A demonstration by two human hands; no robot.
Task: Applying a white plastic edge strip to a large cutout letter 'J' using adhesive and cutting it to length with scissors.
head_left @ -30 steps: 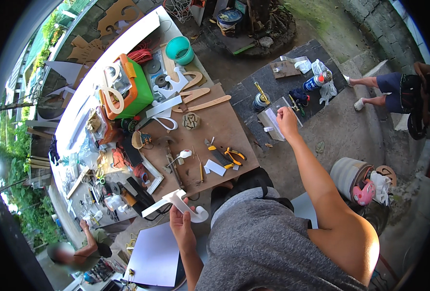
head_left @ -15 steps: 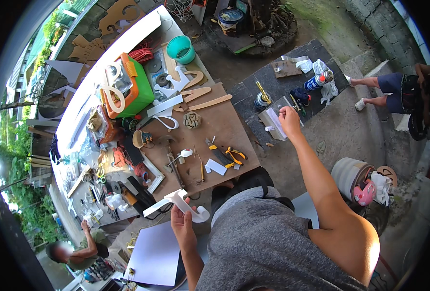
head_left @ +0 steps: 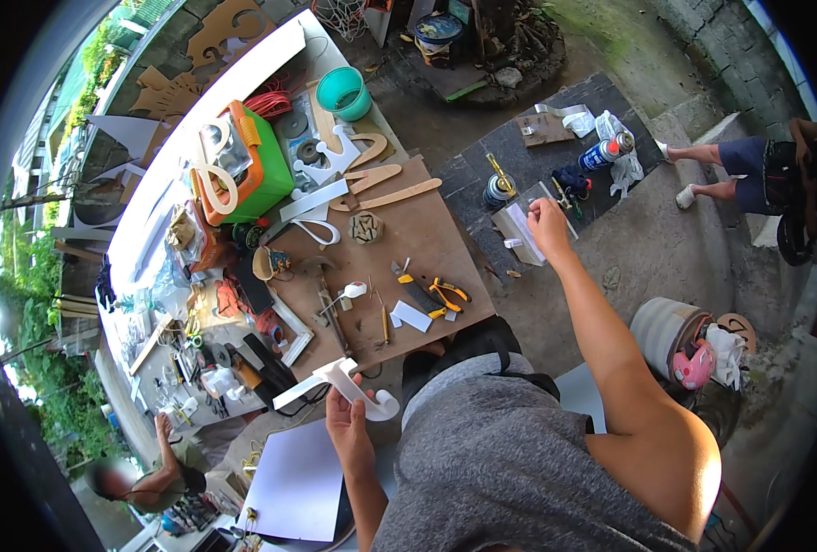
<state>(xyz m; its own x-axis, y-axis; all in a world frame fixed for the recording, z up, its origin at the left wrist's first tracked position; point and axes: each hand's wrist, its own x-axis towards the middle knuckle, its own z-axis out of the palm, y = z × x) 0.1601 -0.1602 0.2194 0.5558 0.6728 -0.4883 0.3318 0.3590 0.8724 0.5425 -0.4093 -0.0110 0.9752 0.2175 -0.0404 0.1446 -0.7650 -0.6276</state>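
My left hand (head_left: 353, 428) is closed around a thick white cutout (head_left: 385, 407) with a hooked, rounded end, low in front of my body. A straight white arm of the cutout points left. Stretched out to the right, my right hand (head_left: 550, 232) has its fingers pinched together; whatever lies between them is too small to make out. It hovers at the edge of a shallow tray-like box (head_left: 505, 224) holding a pale strip, on the dark table. On the brown worktable are yellow-black pliers (head_left: 448, 294), a cutter knife (head_left: 415, 287), a small white piece (head_left: 412, 316) and a hammer (head_left: 332, 313).
A green-orange toolbox (head_left: 266, 166) and a teal bucket (head_left: 343, 94) stand at the worktable's far side. Spray cans (head_left: 602, 154) sit on the dark table (head_left: 468, 175). One person (head_left: 155, 483) is at lower left, another (head_left: 749, 170) at far right. A striped bin (head_left: 661, 331) stands right.
My right hand has shifted very slightly, still pinched by the box. The left hand holds the cutout as before. The person at lower left has changed posture, with a hand raised.
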